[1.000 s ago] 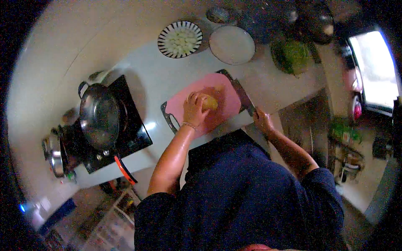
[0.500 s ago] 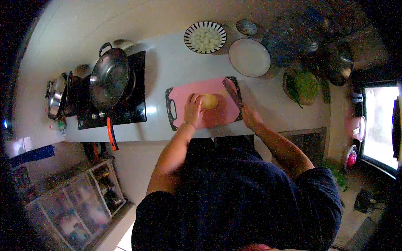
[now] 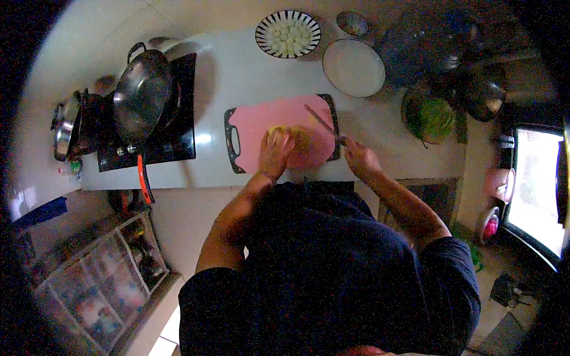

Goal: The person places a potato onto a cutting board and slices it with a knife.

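My left hand (image 3: pixel 275 153) is closed over a pale yellow round vegetable (image 3: pixel 276 129) on the pink cutting board (image 3: pixel 252 121). The fingers cover most of the vegetable, so its exact kind is hard to make out. A knife (image 3: pixel 321 121) is gripped by its handle in my right hand (image 3: pixel 361 160), at the board's right edge. Its blade points up and to the left over the board, apart from the vegetable.
Beyond the board are a striped dish (image 3: pixel 260 44) of white chunks, a white plate (image 3: pixel 354 68) and a small bowl (image 3: pixel 352 24). A frying pan (image 3: pixel 141 98) sits on the black stove (image 3: pixel 185 118) at left. Toward the right lies a green leafy vegetable (image 3: pixel 436 118).
My left hand has shifted over the vegetable and now hides most of it. The knife blade has swung to the left, lying more slanted. The whole view has tilted slightly.
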Available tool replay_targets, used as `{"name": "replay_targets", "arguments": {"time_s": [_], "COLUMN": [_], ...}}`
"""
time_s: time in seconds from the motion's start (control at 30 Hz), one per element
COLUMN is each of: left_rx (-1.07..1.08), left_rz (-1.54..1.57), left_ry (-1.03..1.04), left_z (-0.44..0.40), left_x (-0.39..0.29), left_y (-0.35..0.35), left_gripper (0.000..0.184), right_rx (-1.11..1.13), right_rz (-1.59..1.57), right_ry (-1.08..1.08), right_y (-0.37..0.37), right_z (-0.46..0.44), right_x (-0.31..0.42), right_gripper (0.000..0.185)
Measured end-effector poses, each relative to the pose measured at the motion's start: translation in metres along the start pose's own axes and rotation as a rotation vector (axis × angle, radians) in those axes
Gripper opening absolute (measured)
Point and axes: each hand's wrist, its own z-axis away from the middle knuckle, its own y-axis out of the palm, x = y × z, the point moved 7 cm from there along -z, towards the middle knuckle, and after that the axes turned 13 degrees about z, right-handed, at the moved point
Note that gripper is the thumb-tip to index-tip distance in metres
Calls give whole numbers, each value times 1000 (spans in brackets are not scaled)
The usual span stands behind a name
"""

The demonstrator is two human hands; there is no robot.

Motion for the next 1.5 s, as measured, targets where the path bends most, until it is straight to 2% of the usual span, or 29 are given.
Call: {"name": "replay_targets", "arguments": {"time_s": [0.07, 0.17, 0.27, 0.37, 0.53, 0.57, 0.67, 0.77, 0.87, 0.97, 1.07, 1.17, 1.23, 1.37, 1.4, 1.5], "left_rx": [26, 75, 123, 87, -4, 7, 49, 93, 75, 3, -33, -67, -94, -53, -72, -117], "left_rz": [-3, -50, -87, -61, -22, -31, -52, -75, -84, -40, -35, -24, -7, -83, -100, -163], "left_ry": [-31, -78, -111, -82, -27, -34, -44, -63, -146, -207, -204, -230, -254, -310, -316, -311], "left_z": [-4, -9, -11, -7, 3, 3, -2, -8, -13, -11, -9, -13, -15, -21, -19, -8], "left_x": [-1, -2, -5, -6, -7, -8, -10, -15, -13, -6, -2, 0, 9, 31, 43, 76], "left_y": [1, -1, -6, -3, -6, -7, -6, -3, -5, -9, -9, -8, -15, -38, -38, -36], "left_gripper": [36, 37, 37, 39, 44, 45, 46, 46, 46, 46, 45, 45, 46, 50, 52, 57], "right_rx": [-135, -75, -148, -184, -33, -4, -194, -79, -316, -789, -420, -311, -415, -483, -409, -215], "right_rz": [-3, 135, 44, -19, -41, -40, -179, -128, -212, -178, -231, -344, -229, -112, -210, -250], "right_ry": [-200, -248, -303, -226, -66, -34, -116, 46, -39, -316, -118, -17, -143, -139, -78, -25], "right_y": [-14, -24, -4, -3, -11, -10, -12, -5, 1, 47, 30, 11, 19, 17, -1, 12], "right_z": [7, 9, 6, 5, 7, 7, 10, 3, -9, -27, -42, -44, -52, -88, -90, -128], "right_x": [14, 33, 23, 13, 2, -1, -10, -19, -14, -24, -10, -4, 2, 33, 49, 65], "right_gripper": [33, 37, 38, 36, 36, 37, 37, 36, 36, 35, 29, 26, 25, 26, 27, 28]}}
